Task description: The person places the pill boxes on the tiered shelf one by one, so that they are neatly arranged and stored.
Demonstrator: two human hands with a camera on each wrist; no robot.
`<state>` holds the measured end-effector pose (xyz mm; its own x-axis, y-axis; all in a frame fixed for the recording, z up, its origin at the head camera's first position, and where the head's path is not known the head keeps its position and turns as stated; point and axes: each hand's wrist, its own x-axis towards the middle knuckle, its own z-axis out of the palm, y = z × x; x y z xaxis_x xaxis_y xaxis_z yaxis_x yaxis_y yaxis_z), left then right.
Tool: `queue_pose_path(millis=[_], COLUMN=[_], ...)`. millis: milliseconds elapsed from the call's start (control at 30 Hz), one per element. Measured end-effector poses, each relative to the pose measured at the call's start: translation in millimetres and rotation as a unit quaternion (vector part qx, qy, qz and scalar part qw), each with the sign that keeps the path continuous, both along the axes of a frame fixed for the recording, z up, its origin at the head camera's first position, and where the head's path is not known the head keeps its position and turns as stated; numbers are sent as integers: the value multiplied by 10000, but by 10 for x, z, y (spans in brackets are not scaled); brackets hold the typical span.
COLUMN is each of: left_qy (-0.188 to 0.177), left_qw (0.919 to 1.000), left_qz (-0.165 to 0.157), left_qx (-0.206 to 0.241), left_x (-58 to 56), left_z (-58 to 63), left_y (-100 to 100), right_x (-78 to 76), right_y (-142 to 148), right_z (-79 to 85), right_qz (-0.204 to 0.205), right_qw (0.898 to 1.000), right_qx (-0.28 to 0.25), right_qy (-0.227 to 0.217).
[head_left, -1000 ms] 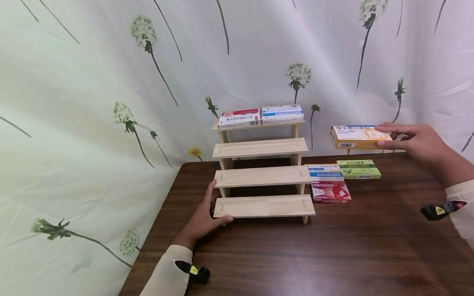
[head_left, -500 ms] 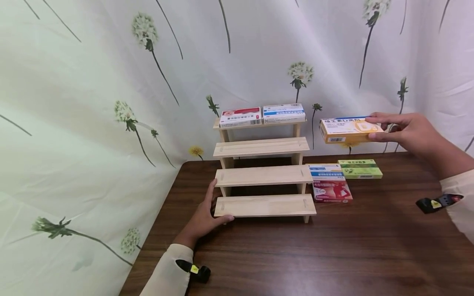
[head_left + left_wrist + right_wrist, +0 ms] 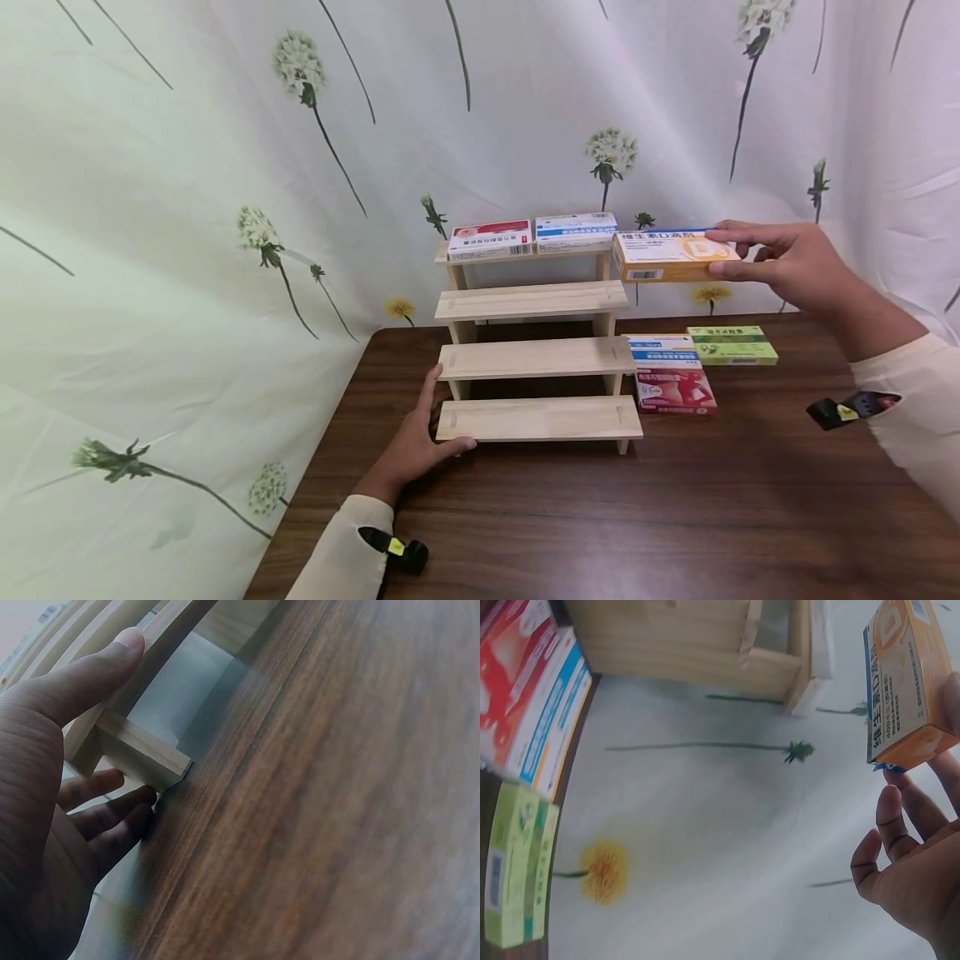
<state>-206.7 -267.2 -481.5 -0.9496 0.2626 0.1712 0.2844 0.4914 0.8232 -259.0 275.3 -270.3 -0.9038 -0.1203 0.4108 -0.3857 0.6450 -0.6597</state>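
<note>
A wooden stepped display rack (image 3: 536,358) stands on the table. My left hand (image 3: 412,454) holds its lower left end. The thumb lies at the bottom step's front edge, and the other fingers reach around the left side, as the left wrist view shows. My right hand (image 3: 780,258) pinches a white and orange medicine box (image 3: 667,256) by its right end. That box is in the air, just right of the top step. On the top step lie a red and white medicine box (image 3: 491,240) and a blue and white medicine box (image 3: 576,232).
To the right of the rack, a red medicine box (image 3: 675,390) and a blue-striped medicine box (image 3: 660,346) lie together. Farther right is a green medicine box (image 3: 732,345). A dandelion-print curtain (image 3: 510,150) hangs behind the dark wooden table (image 3: 570,517).
My right hand has carried the orange and white medicine box leftward and slightly up, closer to the top step. The left hand has stayed on the rack.
</note>
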Motion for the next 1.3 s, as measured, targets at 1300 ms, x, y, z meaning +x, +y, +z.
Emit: queue_pose_path(millis=[1300], left_qy=[-99], left_qw=[9999], left_qz=[28], left_qx=[-1], left_x=[-1], left_z=[8], left_y=[-2], right_x=[-215], right_y=[-1447], right_z=[-74], right_qz=[1070], right_qw=[9889], right_qx=[-961], right_qy=[364])
